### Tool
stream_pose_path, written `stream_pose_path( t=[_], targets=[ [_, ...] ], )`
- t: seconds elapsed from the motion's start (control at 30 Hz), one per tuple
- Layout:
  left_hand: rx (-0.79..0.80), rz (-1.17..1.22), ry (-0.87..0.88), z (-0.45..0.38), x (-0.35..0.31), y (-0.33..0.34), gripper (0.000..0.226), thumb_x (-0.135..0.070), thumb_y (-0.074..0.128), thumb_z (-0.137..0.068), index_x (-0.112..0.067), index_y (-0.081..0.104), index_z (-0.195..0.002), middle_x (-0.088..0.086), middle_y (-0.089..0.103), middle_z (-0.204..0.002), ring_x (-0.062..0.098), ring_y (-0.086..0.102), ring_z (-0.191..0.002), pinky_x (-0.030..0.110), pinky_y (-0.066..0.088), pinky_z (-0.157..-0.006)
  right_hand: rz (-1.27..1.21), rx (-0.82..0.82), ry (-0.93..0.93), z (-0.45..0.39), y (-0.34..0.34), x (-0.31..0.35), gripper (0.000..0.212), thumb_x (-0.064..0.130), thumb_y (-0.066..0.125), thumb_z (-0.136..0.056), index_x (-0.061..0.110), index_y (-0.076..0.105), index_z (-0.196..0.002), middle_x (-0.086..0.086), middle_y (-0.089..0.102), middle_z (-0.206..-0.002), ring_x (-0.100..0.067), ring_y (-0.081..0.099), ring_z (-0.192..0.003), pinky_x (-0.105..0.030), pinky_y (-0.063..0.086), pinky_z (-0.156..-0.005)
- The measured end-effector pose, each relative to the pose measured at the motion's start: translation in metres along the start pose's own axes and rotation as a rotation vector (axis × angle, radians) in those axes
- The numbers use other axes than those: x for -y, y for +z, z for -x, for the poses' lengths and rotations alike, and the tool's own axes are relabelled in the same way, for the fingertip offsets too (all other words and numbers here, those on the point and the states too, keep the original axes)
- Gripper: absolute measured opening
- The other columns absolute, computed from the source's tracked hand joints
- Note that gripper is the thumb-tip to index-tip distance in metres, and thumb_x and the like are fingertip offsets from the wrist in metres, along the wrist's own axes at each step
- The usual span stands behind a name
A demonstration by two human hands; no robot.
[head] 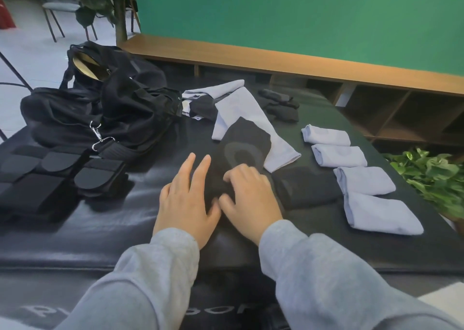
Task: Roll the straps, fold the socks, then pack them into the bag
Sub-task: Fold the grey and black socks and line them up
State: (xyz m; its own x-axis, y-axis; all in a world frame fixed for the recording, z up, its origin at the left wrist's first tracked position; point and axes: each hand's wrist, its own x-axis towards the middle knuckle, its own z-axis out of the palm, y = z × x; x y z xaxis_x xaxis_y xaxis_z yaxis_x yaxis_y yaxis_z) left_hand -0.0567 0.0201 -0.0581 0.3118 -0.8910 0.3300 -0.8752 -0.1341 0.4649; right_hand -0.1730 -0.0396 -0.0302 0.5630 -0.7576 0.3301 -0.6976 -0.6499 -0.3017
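My left hand (187,201) lies flat, fingers straight, on the near end of the black sock (241,151). My right hand (247,199) curls and pinches its edge. The sock stretches away on the mat (100,229).

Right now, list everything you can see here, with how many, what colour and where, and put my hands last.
folded socks: four, pale lilac, in a row at the right of the mat
unfolded socks: two or so, pale lilac, centre back
black sock: one, under both hands, centre
black folded socks: one or two, right of the hands
bag: one, black, open, back left
rolled straps: several, black, front left
black items: small pile, back centre, kind unclear
mat: one, black, underneath everything
potted plant: one, green, far right
left hand: fingers flat on the black sock
right hand: fingers curled, grip on the black sock
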Motion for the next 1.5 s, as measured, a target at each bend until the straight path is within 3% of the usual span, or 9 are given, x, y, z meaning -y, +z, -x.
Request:
stream_pose_path(
  t=[0.13, 0.3, 0.53, 0.73, 0.83, 0.97, 1.23, 1.37, 1.5],
  targets=[
    [0.049, -0.003, 0.022, -0.002, 0.0, -0.004, 0.064, -0.016, 0.054, -0.084, -0.037, 0.03, -0.14, -0.009, 0.009, -0.154, 0.016, 0.027, -0.132, 0.03, 0.02, -0.108, -0.058, 0.087, -0.035, 0.012, 0.002, 0.0, 0.025, 0.022, 0.052, -0.089, 0.016, 0.052, -0.113, 0.004, 0.053, -0.112, -0.016, 0.045, -0.106, -0.026, 0.029, -0.095],
    [0.048, 0.041, 0.073, -0.003, 0.002, -0.005, 0.04, -0.01, 0.051, -0.083, -0.03, 0.054, -0.118, -0.014, 0.037, -0.142, 0.005, 0.025, -0.133, 0.023, 0.016, -0.104, -0.074, 0.091, -0.053, 0.016, 0.006, 0.0, 0.032, 0.026, 0.053, -0.089, 0.018, 0.05, -0.12, 0.007, 0.052, -0.121, -0.011, 0.044, -0.114, -0.02, 0.025, -0.098],
    [0.098, 0.034, 0.084, -0.001, 0.002, -0.007, 0.033, -0.02, 0.049, -0.088, -0.03, 0.053, -0.119, -0.017, 0.052, -0.127, 0.003, 0.024, -0.137, 0.023, 0.018, -0.105, -0.126, 0.146, -0.021, 0.032, -0.001, -0.008, 0.043, 0.023, 0.055, -0.09, 0.019, 0.042, -0.13, 0.009, 0.041, -0.131, -0.006, 0.034, -0.124, -0.01, 0.021, -0.099],
    [0.108, -0.024, 0.048, 0.008, -0.002, -0.012, 0.027, -0.031, 0.04, -0.095, -0.032, 0.051, -0.12, -0.02, 0.038, -0.14, 0.001, 0.011, -0.14, 0.024, 0.014, -0.108, -0.15, 0.051, 0.205, 0.04, -0.004, -0.013, 0.026, 0.014, 0.056, -0.088, 0.02, 0.054, -0.114, 0.014, 0.044, -0.107, -0.006, 0.04, -0.112, -0.009, 0.026, -0.089],
    [0.118, -0.03, 0.061, 0.018, 0.0, -0.015, 0.025, -0.032, 0.038, -0.097, -0.032, 0.049, -0.12, -0.02, 0.036, -0.14, 0.0, 0.01, -0.14, 0.023, 0.013, -0.109, -0.159, 0.081, 0.154, 0.043, -0.005, -0.009, 0.02, 0.022, 0.058, -0.089, 0.022, 0.056, -0.109, 0.017, 0.045, -0.101, -0.004, 0.042, -0.105, -0.018, 0.036, -0.093],
    [0.139, 0.0, 0.099, 0.029, 0.002, -0.018, 0.025, -0.031, 0.036, -0.099, -0.03, 0.046, -0.121, -0.018, 0.044, -0.134, 0.001, 0.018, -0.138, 0.022, 0.014, -0.109, -0.188, 0.129, 0.114, 0.052, -0.01, -0.005, 0.03, 0.033, 0.056, -0.092, 0.025, 0.053, -0.12, 0.02, 0.045, -0.107, 0.001, 0.043, -0.106, -0.009, 0.031, -0.091],
    [0.082, 0.241, -0.223, 0.022, -0.001, -0.019, 0.023, -0.045, 0.047, -0.092, -0.034, 0.05, -0.112, -0.01, 0.055, -0.104, 0.016, 0.051, -0.098, 0.032, 0.046, -0.084, -0.203, 0.094, 0.218, 0.05, -0.009, -0.007, 0.035, 0.035, 0.043, -0.099, 0.017, 0.053, -0.127, 0.006, 0.055, -0.122, -0.009, 0.049, -0.114, -0.007, 0.026, -0.085],
    [0.072, 0.195, -0.306, 0.016, -0.003, -0.019, 0.028, -0.049, 0.045, -0.092, -0.032, 0.051, -0.113, -0.007, 0.048, -0.098, 0.018, 0.051, -0.086, 0.027, 0.041, -0.074, -0.233, 0.089, 0.294, 0.043, -0.007, -0.012, 0.031, 0.039, 0.043, -0.098, 0.017, 0.058, -0.114, 0.004, 0.058, -0.107, -0.014, 0.052, -0.105, -0.021, 0.039, -0.088],
    [0.091, 0.112, -0.338, 0.008, -0.003, -0.018, 0.035, -0.055, 0.04, -0.091, -0.033, 0.049, -0.117, -0.002, 0.051, -0.1, 0.02, 0.05, -0.083, 0.028, 0.041, -0.072, -0.177, 0.082, 0.402, 0.033, -0.004, -0.013, 0.027, 0.043, 0.041, -0.097, 0.02, 0.051, -0.087, 0.008, 0.05, -0.081, -0.017, 0.048, -0.086, -0.029, 0.038, -0.07]
  ],
)
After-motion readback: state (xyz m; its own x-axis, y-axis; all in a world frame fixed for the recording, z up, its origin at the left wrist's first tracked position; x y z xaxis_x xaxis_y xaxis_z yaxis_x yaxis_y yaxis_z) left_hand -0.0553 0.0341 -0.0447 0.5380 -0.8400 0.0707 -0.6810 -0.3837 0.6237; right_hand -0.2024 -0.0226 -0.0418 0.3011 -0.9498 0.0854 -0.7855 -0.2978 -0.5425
